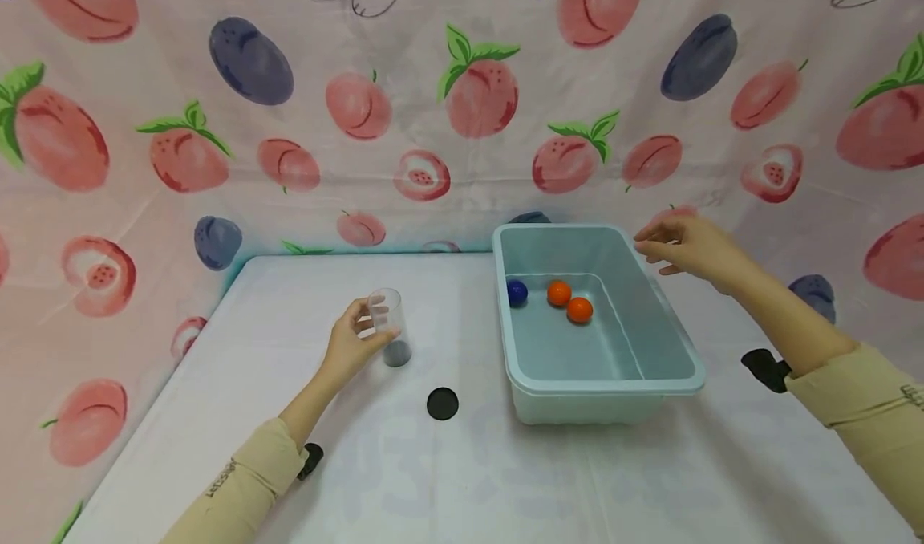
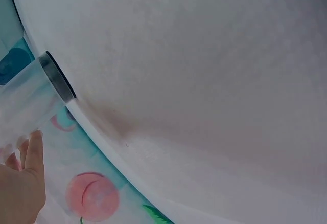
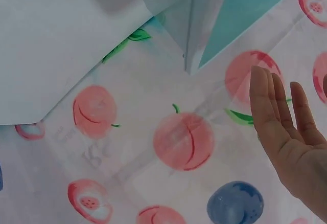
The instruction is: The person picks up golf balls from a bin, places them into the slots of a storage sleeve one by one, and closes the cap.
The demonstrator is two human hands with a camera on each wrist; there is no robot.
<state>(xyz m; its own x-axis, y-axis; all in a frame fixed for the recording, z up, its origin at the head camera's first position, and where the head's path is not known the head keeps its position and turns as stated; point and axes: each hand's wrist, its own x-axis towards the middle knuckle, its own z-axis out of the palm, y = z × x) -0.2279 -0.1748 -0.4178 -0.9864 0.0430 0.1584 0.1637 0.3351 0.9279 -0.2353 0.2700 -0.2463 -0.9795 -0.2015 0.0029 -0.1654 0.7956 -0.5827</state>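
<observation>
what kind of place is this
Probably a staged tabletop set for recording hand tasks, not a lived-in room: a white table walled in by a peach-print cloth backdrop, with only a few props, such as a pale plastic bin holding small balls.

In the left wrist view, the clear cup (image 2: 28,98) runs off the left edge and only part of the left hand (image 2: 18,188) shows. The right wrist view crops the right hand (image 3: 291,142) at the right edge, and the tub (image 3: 204,24) there is only a corner cut by the top edge.
</observation>
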